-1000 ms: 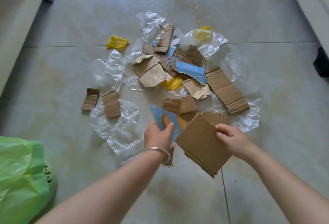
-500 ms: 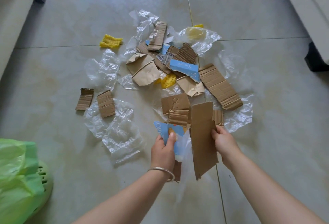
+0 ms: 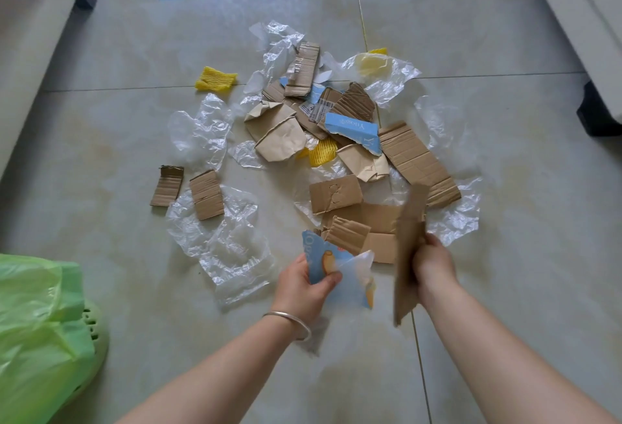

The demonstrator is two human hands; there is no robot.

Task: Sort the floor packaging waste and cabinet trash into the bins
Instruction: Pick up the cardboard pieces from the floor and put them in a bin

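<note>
Packaging waste (image 3: 336, 140) is spread over the middle of the tiled floor (image 3: 505, 53), a mixed heap of cardboard pieces, crumpled clear plastic and yellow foam netting. At the near edge of the heap, a blue printed card (image 3: 328, 263) together with a piece of clear plastic film is pinched by the left hand (image 3: 304, 284), thumb on top and fingers curled beneath; a silver bangle (image 3: 289, 319) is worn on that wrist. Just to the right, a tall brown cardboard strip (image 3: 409, 255) is gripped by the right hand (image 3: 434, 263) and held nearly upright, edge toward the camera, with its image blurred. Beyond both hands, flat cardboard sheets (image 3: 373, 218) lie on the floor. Two small corrugated pieces (image 3: 188, 189) are set apart to the left, one resting on a clear plastic sheet (image 3: 229, 241). A loose yellow net piece (image 3: 215, 78) lies farther away on the left. A bin lined with a green bag (image 3: 37, 332) is seen at the near left corner.
</note>
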